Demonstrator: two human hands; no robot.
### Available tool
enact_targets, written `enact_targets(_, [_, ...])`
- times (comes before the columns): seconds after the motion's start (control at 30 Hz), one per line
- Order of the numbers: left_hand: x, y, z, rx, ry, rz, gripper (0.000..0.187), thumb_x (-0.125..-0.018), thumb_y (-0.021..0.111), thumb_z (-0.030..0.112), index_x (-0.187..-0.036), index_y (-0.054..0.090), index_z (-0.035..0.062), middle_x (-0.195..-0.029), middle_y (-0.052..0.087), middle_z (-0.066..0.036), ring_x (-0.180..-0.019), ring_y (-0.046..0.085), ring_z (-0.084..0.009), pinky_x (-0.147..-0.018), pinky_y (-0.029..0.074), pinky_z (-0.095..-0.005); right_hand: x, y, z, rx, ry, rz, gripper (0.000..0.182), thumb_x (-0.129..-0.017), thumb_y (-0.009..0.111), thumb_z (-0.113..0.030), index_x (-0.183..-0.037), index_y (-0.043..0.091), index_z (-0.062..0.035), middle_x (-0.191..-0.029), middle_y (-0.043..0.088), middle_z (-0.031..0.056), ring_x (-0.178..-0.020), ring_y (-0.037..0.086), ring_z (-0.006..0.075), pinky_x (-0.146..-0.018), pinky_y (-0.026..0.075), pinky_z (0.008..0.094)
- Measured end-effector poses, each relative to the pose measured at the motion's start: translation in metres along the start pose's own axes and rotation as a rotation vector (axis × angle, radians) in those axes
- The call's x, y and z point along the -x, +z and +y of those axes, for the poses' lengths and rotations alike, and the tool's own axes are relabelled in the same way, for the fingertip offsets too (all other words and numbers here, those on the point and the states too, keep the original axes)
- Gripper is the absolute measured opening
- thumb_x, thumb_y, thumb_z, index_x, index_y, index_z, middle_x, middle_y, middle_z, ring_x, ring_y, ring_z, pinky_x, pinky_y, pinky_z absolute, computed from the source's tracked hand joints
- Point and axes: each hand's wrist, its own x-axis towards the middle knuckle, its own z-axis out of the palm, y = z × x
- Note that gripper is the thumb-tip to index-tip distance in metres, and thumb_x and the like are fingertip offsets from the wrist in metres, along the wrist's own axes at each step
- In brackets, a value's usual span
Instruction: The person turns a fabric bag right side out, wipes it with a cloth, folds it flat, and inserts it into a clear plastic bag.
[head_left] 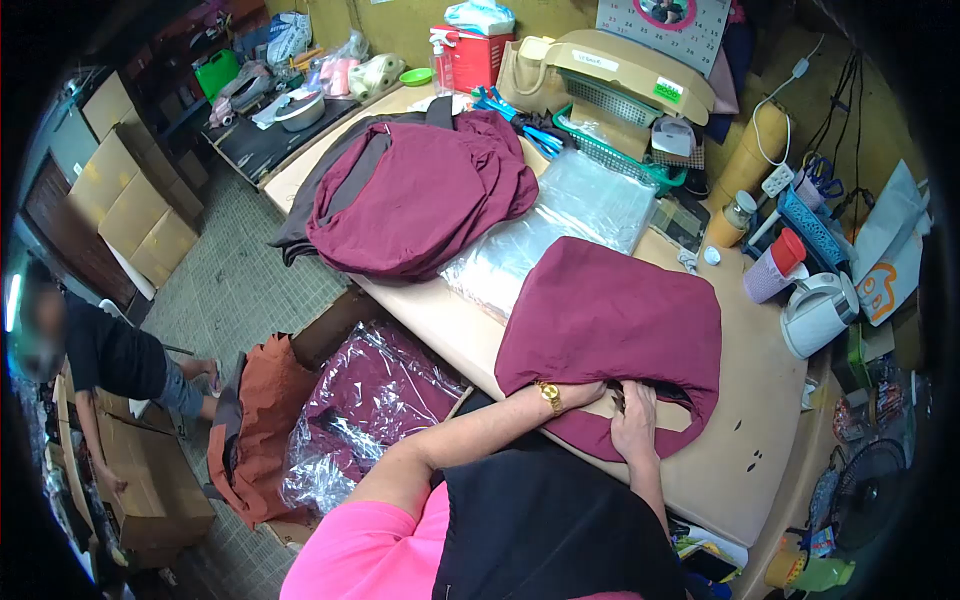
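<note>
A maroon fabric shoulder bag (pixel 610 310) lies flat on the table in front of me, its strap loop towards my body. My left hand (pixel 582 394), below a gold wristwatch (pixel 550 397), is at the edge of the bag's opening; its fingertips are tucked out of sight. Beside it, my right hand (pixel 634 424) reaches through the strap loop, with its fingers closed at the opening's edge. Something small and dark shows between the two hands, too small to name. Further up the table rests a pile of maroon and dark grey bags (pixel 420 195).
Clear plastic sleeves (pixel 590 205) lie between the pile and the bag. A box holds plastic-wrapped maroon bags (pixel 370 390) beside the table. A white kettle (pixel 818 315) and a pink cup (pixel 770 275) stand at the right. Another person (pixel 120 350) handles a carton (pixel 155 490) at the left.
</note>
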Motion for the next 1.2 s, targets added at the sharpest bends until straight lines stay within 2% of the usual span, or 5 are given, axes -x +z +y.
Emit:
enact_targets(0.13, [-0.001,0.010,-0.004,0.103,-0.017,0.112,0.033,-0.092,0.051,0.012,-0.122,0.061,0.0054,-0.116,0.066,-0.019,-0.107,0.063,-0.0358,-0.093,0.048,-0.0458,-0.001,-0.001,-0.002,0.013,-0.030,0.021,0.037,-0.077,0.053,0.007,-0.113,0.056,0.0014,-0.104,0.060,0.0249,-0.101,0.053,0.0463,-0.091,0.040,0.0525])
enact_targets(0.53, [-0.003,0.000,0.001,0.181,-0.075,0.125,0.032,-0.088,0.052,0.011,-0.117,0.064,0.0059,-0.104,0.068,-0.020,-0.097,0.064,-0.0389,-0.088,0.048,-0.0499,0.002,0.004,0.004,0.003,-0.009,0.027,0.040,-0.076,0.053,0.006,-0.115,0.057,0.0006,-0.103,0.059,0.0246,-0.101,0.053,0.0450,-0.091,0.041,0.0520])
enact_targets(0.63, [-0.002,-0.008,0.003,0.215,-0.115,0.036,0.031,-0.092,0.052,0.011,-0.120,0.065,0.0057,-0.113,0.068,-0.019,-0.106,0.064,-0.0359,-0.093,0.049,-0.0461,0.003,0.005,0.005,0.022,-0.007,0.020,0.040,-0.076,0.053,0.007,-0.115,0.057,0.0009,-0.103,0.060,0.0247,-0.101,0.054,0.0449,-0.091,0.041,0.0517])
enact_targets(0.77, [0.002,0.003,-0.005,0.066,-0.001,0.065,0.033,-0.090,0.055,0.010,-0.121,0.064,0.0058,-0.113,0.068,-0.019,-0.104,0.065,-0.0359,-0.092,0.049,-0.0459,0.001,0.003,0.002,0.006,-0.002,0.015,0.039,-0.076,0.053,0.006,-0.114,0.057,0.0011,-0.104,0.060,0.0245,-0.101,0.054,0.0447,-0.092,0.041,0.0513])
enact_targets(1.2, [0.006,0.003,-0.004,0.069,-0.005,0.077,0.035,-0.089,0.056,0.011,-0.122,0.063,0.0055,-0.114,0.067,-0.019,-0.103,0.065,-0.0356,-0.091,0.049,-0.0461,0.000,0.000,-0.001,0.015,0.026,-0.024,0.031,-0.077,0.055,0.003,-0.108,0.058,0.0018,-0.103,0.061,0.0238,-0.101,0.054,0.0442,-0.091,0.041,0.0507])
